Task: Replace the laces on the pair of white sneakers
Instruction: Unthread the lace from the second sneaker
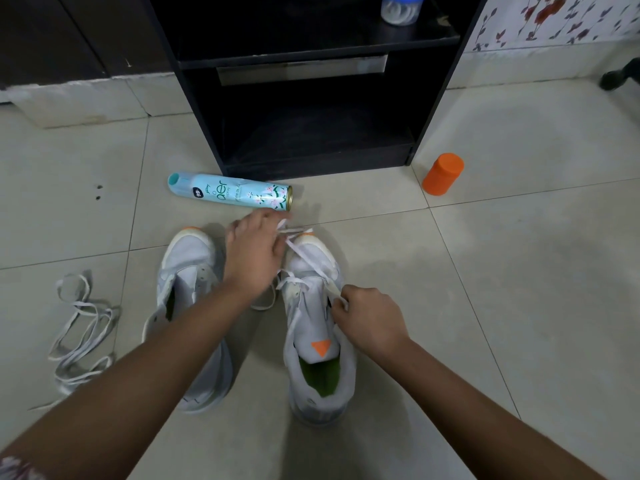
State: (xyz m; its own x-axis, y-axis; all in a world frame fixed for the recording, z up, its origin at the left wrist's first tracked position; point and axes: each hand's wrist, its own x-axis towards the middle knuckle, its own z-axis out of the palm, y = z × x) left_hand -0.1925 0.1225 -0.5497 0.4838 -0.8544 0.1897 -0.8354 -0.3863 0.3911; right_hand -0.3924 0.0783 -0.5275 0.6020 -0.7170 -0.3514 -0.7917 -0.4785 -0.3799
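Two white sneakers stand side by side on the tiled floor, toes pointing away from me. The left sneaker (188,271) has bare eyelets. The right sneaker (317,327) carries a white lace (301,252) threaded through its front eyelets. My left hand (254,252) reaches across above the toe of the right sneaker and pinches one end of that lace. My right hand (369,318) pinches the other lace end at the sneaker's right eyelet row. A loose pile of white laces (81,327) lies on the floor to the left.
A teal air-freshener can (230,192) lies on its side just beyond the sneakers. An orange bottle (443,174) stands at the right. A black open cabinet (311,98) rises behind, with a plastic jar (401,8) on its shelf.
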